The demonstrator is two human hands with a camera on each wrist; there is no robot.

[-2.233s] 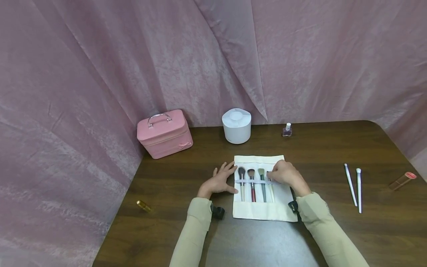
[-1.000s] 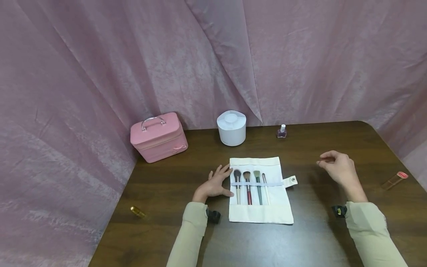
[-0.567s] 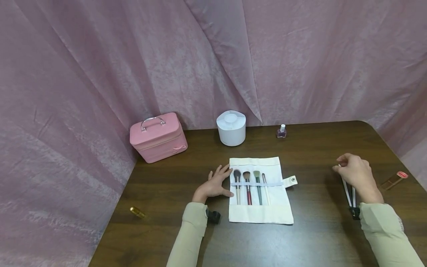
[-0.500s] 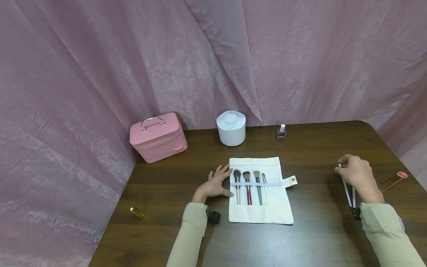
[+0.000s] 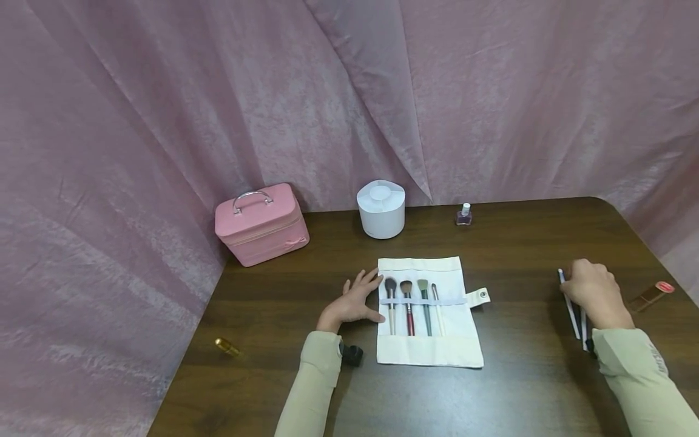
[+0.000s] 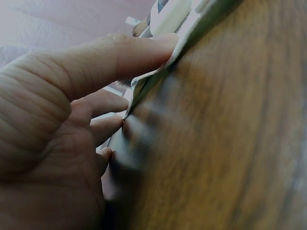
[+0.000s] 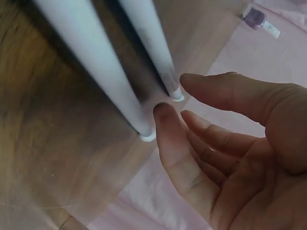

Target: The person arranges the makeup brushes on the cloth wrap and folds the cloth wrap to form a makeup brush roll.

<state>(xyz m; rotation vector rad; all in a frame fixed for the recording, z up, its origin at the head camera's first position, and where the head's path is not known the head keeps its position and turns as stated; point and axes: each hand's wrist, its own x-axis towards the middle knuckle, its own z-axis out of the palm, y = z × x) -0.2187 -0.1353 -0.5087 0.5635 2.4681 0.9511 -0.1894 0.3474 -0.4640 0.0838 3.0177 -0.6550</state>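
My right hand (image 5: 591, 291) has crossed from the brush roll (image 5: 428, 352) to two white sticks (image 5: 571, 312) toward the bench's (image 5: 524, 267) right edge, thumb and forefinger apart at one's tip, seemingly gripping neither yet; my left hand (image 5: 352, 303), fingers spread, touches the roll's left edge.

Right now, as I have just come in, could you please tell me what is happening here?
A person's left hand rests at the left edge of an open white brush roll, where four brushes lie under a band. The right hand is over two white rods on the table, its fingers near their far ends; no grip on them shows.
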